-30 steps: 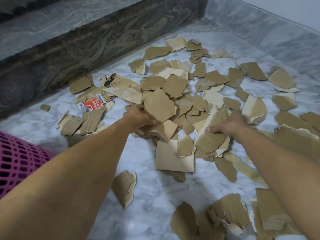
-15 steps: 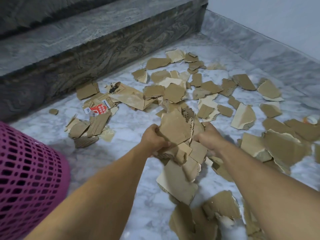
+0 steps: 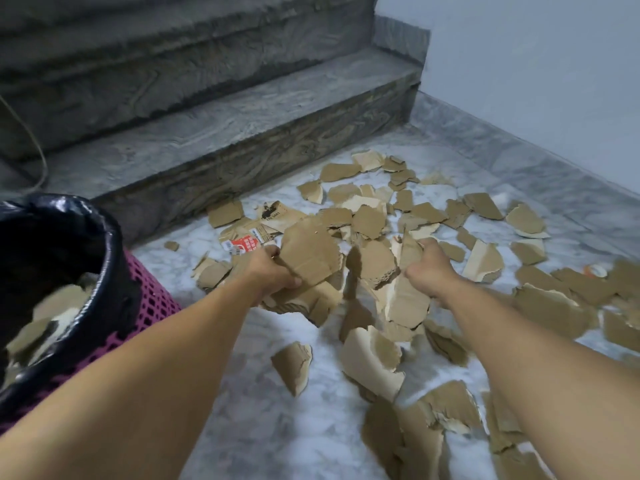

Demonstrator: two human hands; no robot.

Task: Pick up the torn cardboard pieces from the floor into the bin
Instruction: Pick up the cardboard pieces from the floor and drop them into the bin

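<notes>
Cardboard, torn and brown, fills both hands: the left hand (image 3: 273, 271) curls round a broad ragged sheet with smaller scraps stacked under it, and the right hand (image 3: 427, 270) grips its own clump, so the two bundles (image 3: 343, 278) press together between them, likely because loose bits would slip out otherwise. From the single head view, the load hangs clear of the marble floor (image 3: 259, 403), lifted for carrying. The bin (image 3: 114, 271), a pink mesh basket lined with a black bag, stands at the left beside the stone step (image 3: 221, 133), with pieces already inside. Many scattered pieces (image 3: 526, 220) lie further right and near the wall (image 3: 536, 81), so much of the job remains.
</notes>
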